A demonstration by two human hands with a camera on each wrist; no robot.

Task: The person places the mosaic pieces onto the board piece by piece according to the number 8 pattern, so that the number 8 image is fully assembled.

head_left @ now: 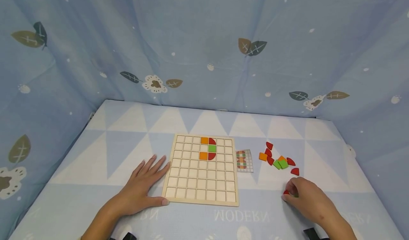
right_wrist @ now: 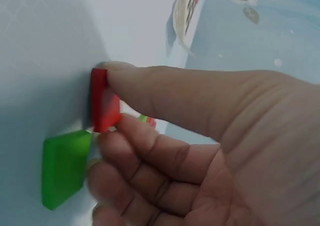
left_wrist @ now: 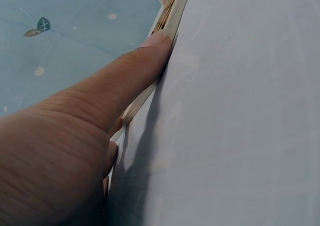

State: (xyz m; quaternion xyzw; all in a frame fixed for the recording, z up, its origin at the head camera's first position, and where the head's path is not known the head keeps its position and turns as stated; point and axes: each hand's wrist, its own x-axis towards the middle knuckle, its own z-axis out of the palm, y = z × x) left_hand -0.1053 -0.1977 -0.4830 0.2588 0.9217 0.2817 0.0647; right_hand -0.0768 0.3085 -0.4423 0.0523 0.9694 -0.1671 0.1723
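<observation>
Desk (head_left: 262,204) carried gridded board (head_left: 191,182); L hand (head_left: 143,183), fingers straight, touched board's L edge; R hand (head_left: 308,197) had bent fingers, grip pinching; card (head_left: 244,162) lay just R of board; scatter of coloured pcs (head_left: 283,164) further R; red pc (right_wrist: 104,100) was in R grip, nearer than scatter, beside green pc (right_wrist: 67,166).

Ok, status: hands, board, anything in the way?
Right hand pinching a red piece. Left hand touching the board. Five pieces in the board. Green piece close by the pinched one; no obstruction evident.
</observation>
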